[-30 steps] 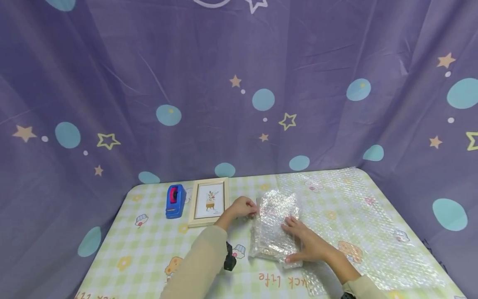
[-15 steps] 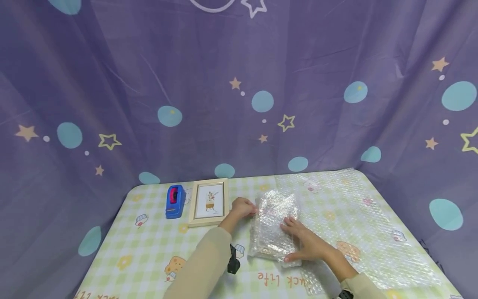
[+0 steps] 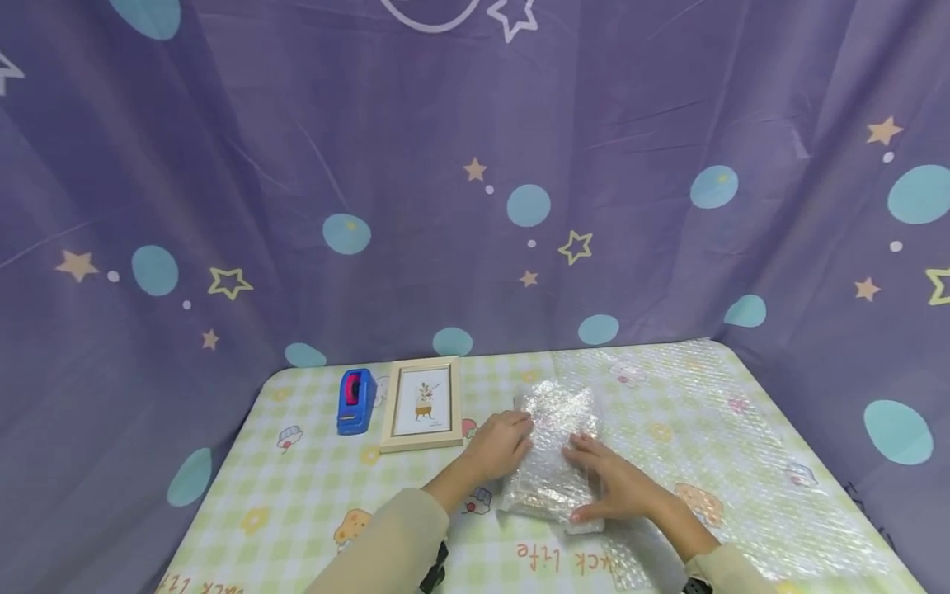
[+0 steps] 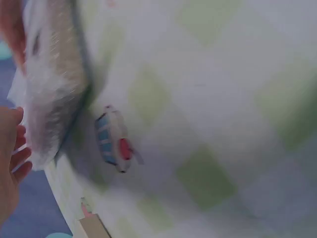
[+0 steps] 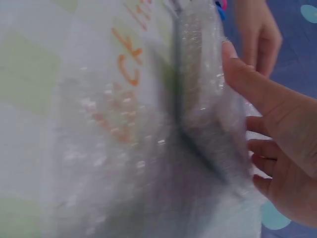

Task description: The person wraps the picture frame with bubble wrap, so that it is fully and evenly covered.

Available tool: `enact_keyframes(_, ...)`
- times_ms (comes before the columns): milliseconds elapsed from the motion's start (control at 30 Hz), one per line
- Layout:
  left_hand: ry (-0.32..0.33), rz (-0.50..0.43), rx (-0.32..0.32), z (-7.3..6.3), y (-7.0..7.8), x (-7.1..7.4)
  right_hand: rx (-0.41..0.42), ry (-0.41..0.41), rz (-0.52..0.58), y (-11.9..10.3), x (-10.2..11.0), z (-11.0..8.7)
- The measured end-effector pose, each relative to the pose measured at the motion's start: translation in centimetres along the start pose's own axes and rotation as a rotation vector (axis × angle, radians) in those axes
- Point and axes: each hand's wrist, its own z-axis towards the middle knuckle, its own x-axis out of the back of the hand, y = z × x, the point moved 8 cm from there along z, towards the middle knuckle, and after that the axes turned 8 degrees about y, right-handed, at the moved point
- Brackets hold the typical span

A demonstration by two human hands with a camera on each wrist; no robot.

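A flat rectangular package (image 3: 547,466) wrapped in bubble wrap lies on the table, right of centre. Through the wrap, its side looks tan in the left wrist view. My left hand (image 3: 499,445) is at the package's left edge, with its fingertips on the wrap. From the right, my right hand (image 3: 619,487) rests on the package with fingers spread and the thumb near the front corner. In the right wrist view, the right thumb (image 5: 247,79) lies along the wrapped edge (image 5: 200,64). The underside of the package is hidden.
A sheet of bubble wrap (image 3: 712,462) spreads over the right part of the table. Left of the package lies a picture frame (image 3: 422,404) with a plant print. Beside it stands a blue tape dispenser (image 3: 355,403) with a red core. A purple curtain (image 3: 416,280) hangs behind.
My left hand has shifted from beside the package's left edge onto that edge, slightly rightward and nearer to me. The right hand and the package have stayed in place.
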Motion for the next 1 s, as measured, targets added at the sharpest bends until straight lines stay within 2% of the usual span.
enact_keyframes(100,-0.053,0.144,-0.063,-0.7,0.7,-0.7,0.022,0.015,-0.068,-0.2,0.9,0.6)
enact_keyframes(200,-0.089,0.208,-0.079,-1.1,0.9,-1.3,0.033,0.043,-0.127,-0.5,1.6,1.6)
enact_keyframes(333,-0.114,0.230,-0.102,-1.4,1.3,-1.5,0.080,0.076,-0.166,-1.2,1.3,2.9)
enact_keyframes(467,-0.156,0.247,-0.105,-1.6,1.2,-1.9,0.120,0.042,-0.160,-1.3,0.1,3.6)
enact_keyframes(700,-0.195,0.318,-0.092,-1.0,1.0,-2.4,0.098,-0.014,-0.131,-0.1,-1.0,4.0)
enact_keyframes(1000,-0.262,0.378,-0.080,-0.5,1.5,-2.7,0.087,-0.064,-0.120,0.1,-1.2,4.4)
